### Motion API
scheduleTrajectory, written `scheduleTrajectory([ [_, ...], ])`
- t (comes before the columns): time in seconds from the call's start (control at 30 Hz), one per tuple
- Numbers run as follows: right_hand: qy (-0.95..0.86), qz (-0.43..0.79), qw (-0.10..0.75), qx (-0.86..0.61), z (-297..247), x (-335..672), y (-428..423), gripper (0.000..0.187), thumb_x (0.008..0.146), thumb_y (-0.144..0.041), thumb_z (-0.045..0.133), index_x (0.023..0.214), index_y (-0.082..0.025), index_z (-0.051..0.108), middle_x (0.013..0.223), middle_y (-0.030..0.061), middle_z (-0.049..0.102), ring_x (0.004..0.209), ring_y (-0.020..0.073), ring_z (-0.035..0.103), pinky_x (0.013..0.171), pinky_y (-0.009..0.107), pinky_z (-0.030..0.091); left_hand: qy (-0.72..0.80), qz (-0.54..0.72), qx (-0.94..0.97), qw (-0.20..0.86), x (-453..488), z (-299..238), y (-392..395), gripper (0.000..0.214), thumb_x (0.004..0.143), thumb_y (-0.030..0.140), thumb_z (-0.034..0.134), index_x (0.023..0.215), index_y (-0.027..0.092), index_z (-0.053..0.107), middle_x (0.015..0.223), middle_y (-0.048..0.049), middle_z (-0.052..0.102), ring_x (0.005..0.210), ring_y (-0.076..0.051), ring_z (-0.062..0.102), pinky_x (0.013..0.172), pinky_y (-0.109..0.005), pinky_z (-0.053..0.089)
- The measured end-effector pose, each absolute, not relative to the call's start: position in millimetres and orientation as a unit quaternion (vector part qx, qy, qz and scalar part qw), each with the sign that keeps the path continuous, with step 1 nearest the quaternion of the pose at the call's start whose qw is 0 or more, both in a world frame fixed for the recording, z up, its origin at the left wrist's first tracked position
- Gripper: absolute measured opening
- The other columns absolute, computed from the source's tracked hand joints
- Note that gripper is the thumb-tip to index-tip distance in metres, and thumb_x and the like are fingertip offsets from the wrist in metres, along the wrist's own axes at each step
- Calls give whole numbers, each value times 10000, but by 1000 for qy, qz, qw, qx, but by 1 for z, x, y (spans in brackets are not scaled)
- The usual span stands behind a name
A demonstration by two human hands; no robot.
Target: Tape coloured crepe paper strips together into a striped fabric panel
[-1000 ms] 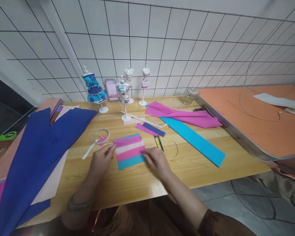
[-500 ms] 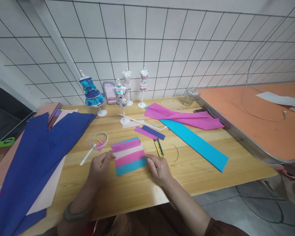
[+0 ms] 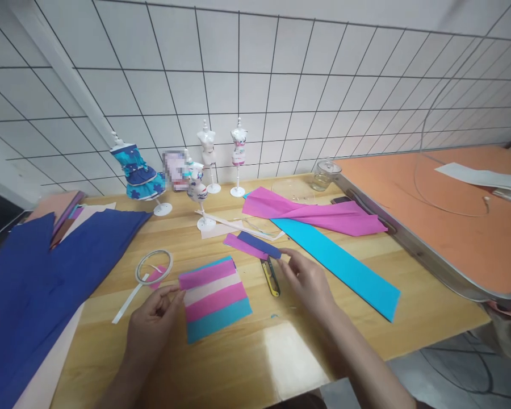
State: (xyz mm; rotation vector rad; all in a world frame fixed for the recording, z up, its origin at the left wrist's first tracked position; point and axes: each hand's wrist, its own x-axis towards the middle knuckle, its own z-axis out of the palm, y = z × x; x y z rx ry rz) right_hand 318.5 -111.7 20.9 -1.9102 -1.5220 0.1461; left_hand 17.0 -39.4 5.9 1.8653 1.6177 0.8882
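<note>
A striped paper piece [image 3: 217, 301] in blue, pink and pale tones lies in front of me. My left hand [image 3: 153, 324] pinches its left edge between thumb and forefinger. To its upper right, a navy paper strip [image 3: 258, 243] partly overlaps a magenta-purple strip [image 3: 242, 246]. The thumb and forefinger of my right hand [image 3: 306, 281] are closed on the navy strip's right end. Just below these strips lies a yellow and black utility knife [image 3: 271, 278], its upper end beneath them.
A tape roll [image 3: 137, 272] lies left. Small dress forms [image 3: 239, 149] and a glass jar [image 3: 323, 175] stand at the back. Large navy paper [image 3: 89, 250] covers the left side; magenta paper [image 3: 310, 210] and a folded blue strip [image 3: 340, 267] lie right, near an orange-topped surface [image 3: 430, 227].
My right hand has let go of the striped piece's right edge and moved up and right to the navy strip. My left hand stays at the striped piece. The view has shifted slightly.
</note>
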Motion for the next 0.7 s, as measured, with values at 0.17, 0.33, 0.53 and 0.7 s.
scheduleTrajectory([
  [0.17, -620, 51, 289, -728, 20, 365, -70, 266, 822, -217, 484, 1040, -197, 634, 945, 86, 671, 928, 244, 582, 795, 375, 454, 602, 309, 679, 285, 13, 6, -38, 365, 725, 511, 561, 875, 190, 648, 521, 48, 492, 476, -97, 429, 473, -185, 372],
  [0.33, -595, 58, 291, -747, 19, 384, -66, 292, 834, -268, 473, 1075, -168, 605, 1026, 107, 654, 952, 255, 580, 803, 394, 458, 605, 305, 669, 307, 11, 8, -38, 358, 724, 510, 557, 828, 181, 652, 558, 42, 575, 431, -82, 437, 450, -177, 376],
  [0.53, -581, 115, 300, -748, 20, 364, -99, 282, 841, -320, 461, 1040, -203, 622, 967, 83, 670, 926, 238, 595, 778, 370, 471, 581, 288, 693, 315, 12, 17, -40, 339, 757, 465, 511, 706, 163, 656, 443, 46, 470, 391, -87, 408, 402, -186, 338],
  [0.7, -520, 189, 324, -768, 21, 343, -134, 327, 814, -410, 502, 1027, -209, 649, 923, 84, 678, 886, 250, 598, 762, 379, 460, 584, 320, 656, 355, 10, 9, -45, 360, 768, 460, 509, 665, 144, 646, 368, 53, 341, 360, -93, 356, 378, -206, 290],
])
